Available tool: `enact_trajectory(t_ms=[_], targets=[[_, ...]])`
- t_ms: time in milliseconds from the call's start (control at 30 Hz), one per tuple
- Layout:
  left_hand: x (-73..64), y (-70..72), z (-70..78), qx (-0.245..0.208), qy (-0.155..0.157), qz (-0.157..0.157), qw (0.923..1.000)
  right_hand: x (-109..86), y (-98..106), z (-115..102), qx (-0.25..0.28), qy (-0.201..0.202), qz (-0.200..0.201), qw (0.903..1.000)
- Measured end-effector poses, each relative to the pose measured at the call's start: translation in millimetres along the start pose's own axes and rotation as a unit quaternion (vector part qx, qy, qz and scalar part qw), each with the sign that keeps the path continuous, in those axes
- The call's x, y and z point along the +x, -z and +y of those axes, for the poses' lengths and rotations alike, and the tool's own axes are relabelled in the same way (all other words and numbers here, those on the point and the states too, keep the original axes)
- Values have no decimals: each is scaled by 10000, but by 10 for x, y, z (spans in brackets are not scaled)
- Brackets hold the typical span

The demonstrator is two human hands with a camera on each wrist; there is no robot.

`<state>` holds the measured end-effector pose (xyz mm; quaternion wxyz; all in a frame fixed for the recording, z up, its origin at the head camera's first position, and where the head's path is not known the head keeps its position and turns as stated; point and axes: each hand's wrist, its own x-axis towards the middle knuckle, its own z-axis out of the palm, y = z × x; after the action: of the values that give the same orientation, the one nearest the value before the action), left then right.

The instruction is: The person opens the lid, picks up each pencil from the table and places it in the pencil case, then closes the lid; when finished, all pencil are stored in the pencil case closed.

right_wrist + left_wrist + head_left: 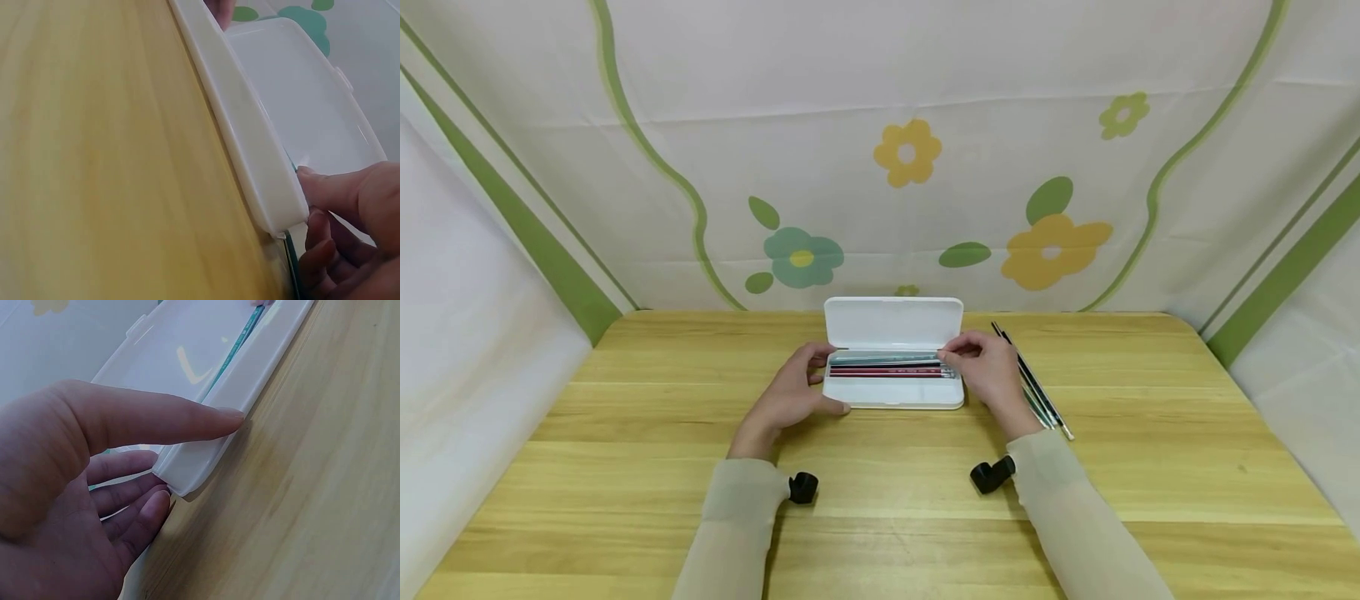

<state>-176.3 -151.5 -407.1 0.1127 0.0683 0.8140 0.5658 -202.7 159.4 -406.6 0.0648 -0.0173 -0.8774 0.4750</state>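
Observation:
A white pencil case (pixel 895 393) lies on the table with its lid (pixel 893 323) standing up at the back. Several red pencils (pixel 880 372) lie lengthwise inside, and green pencils (pixel 872 361) lie behind them. My left hand (pixel 786 398) holds the case's left end, thumb along the front wall and fingers round the corner. At the right end, my right hand (pixel 992 371) pinches the end of a green pencil (pixel 236 347) between thumb and forefinger, inside the case. In the right wrist view the case wall (pixel 250 137) hides most of that pencil.
Several dark and green pencils (pixel 1037 385) lie slanting on the wooden table (pixel 895 500), just right of my right hand and partly behind its wrist. A flower-printed cloth (pixel 850 167) hangs behind the table's back edge.

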Motion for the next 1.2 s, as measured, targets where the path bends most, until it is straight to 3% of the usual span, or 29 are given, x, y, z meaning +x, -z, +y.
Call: enact_trajectory(t_ms=[367,567,933,1200], targets=[[-2,10,-4,-3,-59,0,10000,-19,-19,30,-158,460,96,9988],[6,6,-10,14,-121,0,9999,-25,-17,30,-254,510,134,9983],[-3,4,4,39,-124,33,9999,-31,45,2,-65,272,-50,9996],[-7,-1,-23,65,-34,50,10000,-149,256,-71,80,-198,-397,9990]])
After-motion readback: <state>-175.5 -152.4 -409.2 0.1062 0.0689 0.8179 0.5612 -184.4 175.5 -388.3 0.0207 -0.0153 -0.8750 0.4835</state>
